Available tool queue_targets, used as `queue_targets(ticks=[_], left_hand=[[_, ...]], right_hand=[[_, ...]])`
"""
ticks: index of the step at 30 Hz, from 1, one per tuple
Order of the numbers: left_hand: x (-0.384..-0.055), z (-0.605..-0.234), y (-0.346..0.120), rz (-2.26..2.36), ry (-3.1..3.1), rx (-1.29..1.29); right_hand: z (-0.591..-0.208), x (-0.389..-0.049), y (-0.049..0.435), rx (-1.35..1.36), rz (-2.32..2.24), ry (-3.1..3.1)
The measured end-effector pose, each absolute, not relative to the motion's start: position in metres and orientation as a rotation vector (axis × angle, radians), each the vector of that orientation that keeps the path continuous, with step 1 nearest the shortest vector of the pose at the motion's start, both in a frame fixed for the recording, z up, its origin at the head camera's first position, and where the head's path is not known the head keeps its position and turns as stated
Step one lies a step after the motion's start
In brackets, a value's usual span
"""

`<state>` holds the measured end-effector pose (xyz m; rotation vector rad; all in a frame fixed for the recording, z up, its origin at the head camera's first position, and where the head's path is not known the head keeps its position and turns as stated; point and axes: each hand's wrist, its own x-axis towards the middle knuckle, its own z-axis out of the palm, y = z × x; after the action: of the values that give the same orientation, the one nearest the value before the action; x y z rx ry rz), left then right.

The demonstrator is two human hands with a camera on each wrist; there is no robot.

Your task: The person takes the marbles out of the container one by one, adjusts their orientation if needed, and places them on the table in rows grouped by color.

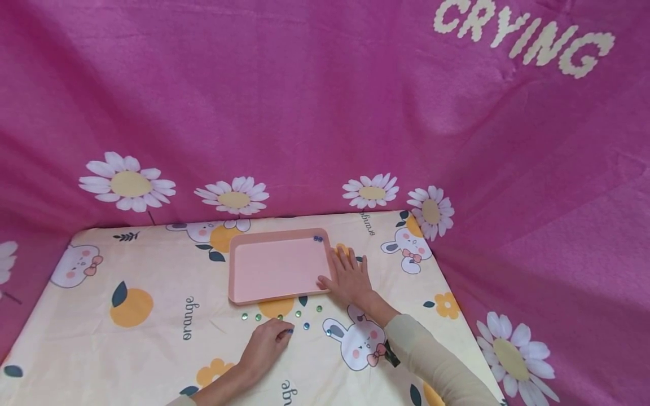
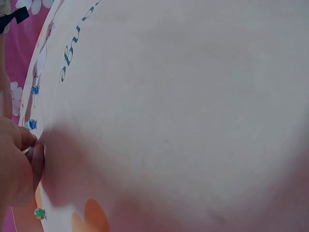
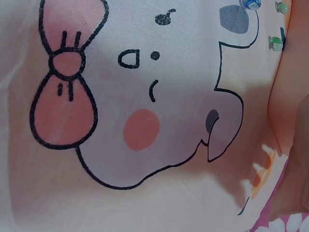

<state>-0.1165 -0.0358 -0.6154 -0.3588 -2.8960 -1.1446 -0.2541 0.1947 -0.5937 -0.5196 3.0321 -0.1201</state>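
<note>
The thumb and forefinger of my left hand [image 1: 265, 345] pinch a blue glass marble [image 1: 290, 331] close over the tablecloth, in front of the tray. Most of that marble is hidden by the fingertips in the left wrist view. My right hand [image 1: 351, 279] rests at the right edge of the pink tray [image 1: 235, 270], fingers spread and straight, thumb over the rim. Two blue marbles [image 1: 317, 239] sit in the tray's far right corner. Between tray and left hand lie several green marbles [image 1: 258, 317]. Farther right are a blue marble [image 1: 307, 326] and another blue marble [image 1: 328, 332].
A cream tablecloth [image 1: 157, 361] printed with rabbits, oranges and flowers covers the table. Behind and beside it hangs a magenta curtain [image 1: 304, 113] with daisies along the bottom. A black piece [image 1: 391, 354] sticks out by the right sleeve.
</note>
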Motion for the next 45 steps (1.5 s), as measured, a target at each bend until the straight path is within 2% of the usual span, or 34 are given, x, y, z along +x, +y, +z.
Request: queue_targets(ticks=[19, 25, 31, 40, 45], left_hand=[[-0.123, -0.601, -0.036, -1.252, -2.802, -0.343], [-0.150, -0.579, -0.034, -1.479, -2.725, -0.285], [-0.191, -0.564, -0.031, -1.578, -2.635, -0.327], [-0.241, -0.570, -0.022, -1.494, -2.634, -0.379], [-0.259, -0.579, -0.015, -1.552, -2.691, -0.297]], right_hand=[[-0.594, -0.254, 0.194, -0.519, -0.145, 3.020], [-0.597, -0.255, 0.195, -0.538, -0.112, 3.036], [-0.596, -0.255, 0.193, -0.533, -0.113, 3.048], [-0.597, -0.252, 0.194, -0.548, -0.057, 3.069], [-0.596, -0.253, 0.194, -0.562, -0.030, 3.085]])
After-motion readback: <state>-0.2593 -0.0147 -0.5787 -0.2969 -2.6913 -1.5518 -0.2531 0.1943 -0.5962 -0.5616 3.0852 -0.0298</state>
